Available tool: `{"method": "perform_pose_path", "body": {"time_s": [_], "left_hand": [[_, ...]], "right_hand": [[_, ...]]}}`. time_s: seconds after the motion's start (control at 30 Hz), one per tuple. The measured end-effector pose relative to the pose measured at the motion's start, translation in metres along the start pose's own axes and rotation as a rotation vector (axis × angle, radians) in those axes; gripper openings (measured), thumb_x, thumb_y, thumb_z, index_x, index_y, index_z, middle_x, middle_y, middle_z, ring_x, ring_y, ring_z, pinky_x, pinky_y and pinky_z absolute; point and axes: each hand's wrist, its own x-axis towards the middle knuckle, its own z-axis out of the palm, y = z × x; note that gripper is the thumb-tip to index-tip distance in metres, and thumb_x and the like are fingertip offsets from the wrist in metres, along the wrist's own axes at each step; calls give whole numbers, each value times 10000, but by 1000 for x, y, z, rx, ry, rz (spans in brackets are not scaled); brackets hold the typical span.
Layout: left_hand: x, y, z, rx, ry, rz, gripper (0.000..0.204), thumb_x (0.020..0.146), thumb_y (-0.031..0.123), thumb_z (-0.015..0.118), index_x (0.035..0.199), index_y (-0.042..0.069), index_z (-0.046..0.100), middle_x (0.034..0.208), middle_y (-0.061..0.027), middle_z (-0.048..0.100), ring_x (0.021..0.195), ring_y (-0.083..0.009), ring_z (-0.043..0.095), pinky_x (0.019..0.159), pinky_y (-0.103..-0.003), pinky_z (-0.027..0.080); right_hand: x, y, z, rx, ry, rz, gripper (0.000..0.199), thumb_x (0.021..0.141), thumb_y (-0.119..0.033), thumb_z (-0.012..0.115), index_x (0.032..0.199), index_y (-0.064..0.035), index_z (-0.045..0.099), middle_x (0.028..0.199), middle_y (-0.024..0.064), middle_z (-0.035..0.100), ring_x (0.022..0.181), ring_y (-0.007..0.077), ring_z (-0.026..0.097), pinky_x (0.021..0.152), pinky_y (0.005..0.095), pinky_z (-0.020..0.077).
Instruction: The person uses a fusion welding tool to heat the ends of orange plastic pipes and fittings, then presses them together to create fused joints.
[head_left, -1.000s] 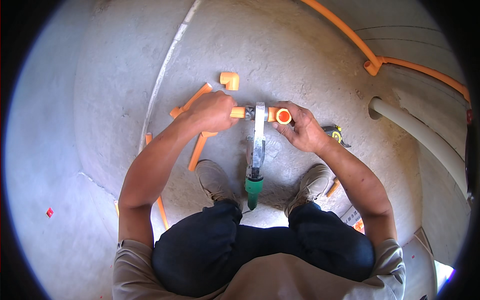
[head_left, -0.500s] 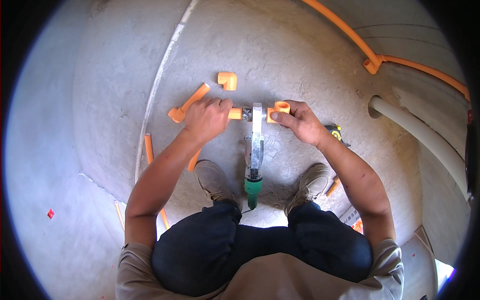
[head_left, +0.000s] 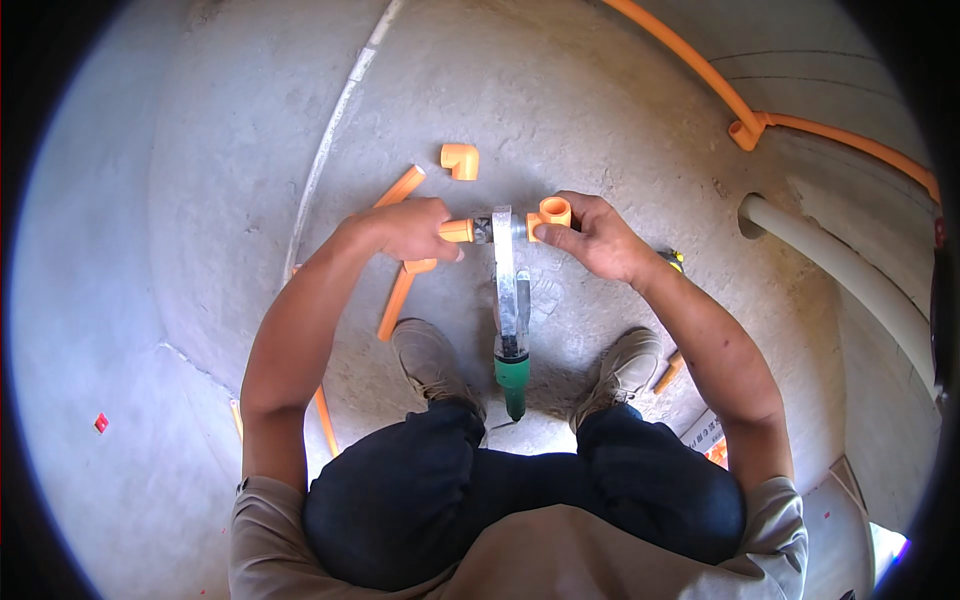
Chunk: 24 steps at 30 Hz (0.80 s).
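Note:
A pipe-welding iron [head_left: 513, 373] with a green handle and flat metal head stands between my feet. On the left side of its head, my left hand [head_left: 412, 229] is closed on an orange pipe piece [head_left: 457, 231], whose end meets the dark heating socket. My right hand [head_left: 598, 240] grips an orange tee fitting [head_left: 554, 211], thumb in front, against the socket on the right side. Beyond the left hand an orange pipe [head_left: 402, 184] sticks out; another orange pipe [head_left: 396, 303] shows below it. Whether these join the held piece is hidden by the hand.
A loose orange elbow [head_left: 460, 161] lies on the concrete floor ahead. Long orange piping [head_left: 700, 70] runs along the right wall, near a thick pale pipe [head_left: 840, 260]. A tape measure [head_left: 676, 260] is partly behind my right wrist. My shoes flank the iron.
My left hand has turned at the wrist, its forearm swinging outward and up. The iron's head has tipped slightly left, and the tee in my right hand has shifted left with it.

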Motion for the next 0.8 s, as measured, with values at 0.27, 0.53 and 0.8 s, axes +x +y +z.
{"method": "perform_pose_path", "body": {"time_s": [0.27, 0.53, 0.8], "left_hand": [[-24, -18, 49, 282, 615, -11, 215, 785, 223, 785, 950, 100, 720, 798, -117, 718, 798, -329, 720, 665, -471, 554], [-81, 34, 158, -1, 61, 495, 211, 802, 260, 753, 1001, 198, 720, 726, -85, 693, 671, -346, 687, 632, -478, 539], [-105, 66, 120, -85, 357, 405, 167, 783, 248, 786, 845, 117, 701, 677, -116, 670, 654, -363, 684, 599, -483, 532]], "right_hand": [[-5, -2, -5, -208, 31, -122, 317, 971, -232, 738, 1197, -17, 682, 983, 74, 740, 864, 146, 663, 811, 325, 541], [-3, 8, -12, 211, -29, 101, 373, 1011, -409, 631, 1086, -45, 671, 759, -27, 539, 616, 47, 436, 533, 226, 338], [-72, -16, -23, -195, 103, -148, 314, 952, -252, 719, 1128, 0, 651, 960, 53, 676, 886, 163, 633, 824, 314, 513]]}}
